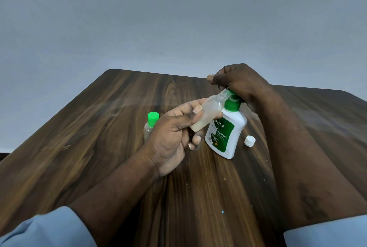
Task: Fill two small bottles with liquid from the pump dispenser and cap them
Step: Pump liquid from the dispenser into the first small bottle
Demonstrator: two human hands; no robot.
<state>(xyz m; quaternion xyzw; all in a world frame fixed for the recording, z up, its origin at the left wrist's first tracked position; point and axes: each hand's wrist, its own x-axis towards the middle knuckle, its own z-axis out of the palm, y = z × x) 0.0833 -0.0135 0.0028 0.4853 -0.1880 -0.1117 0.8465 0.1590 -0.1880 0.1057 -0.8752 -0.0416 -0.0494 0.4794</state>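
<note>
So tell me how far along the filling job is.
Done: the green-capped bottle stands capped, fill unclear. In hand: left hand tilts the open bottle, partly filled, to the nozzle; right hand grips the pump dispenser head. Left: finish filling, fit the white cap lying on the table.

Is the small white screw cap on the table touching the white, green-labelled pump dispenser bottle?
Apart. The head view shows a strip of bare wooden table between the small white screw cap and the pump dispenser bottle.

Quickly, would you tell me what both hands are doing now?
Left hand: holds the small bottle, tilted.
Right hand: grips the top of the pump dispenser.
</note>
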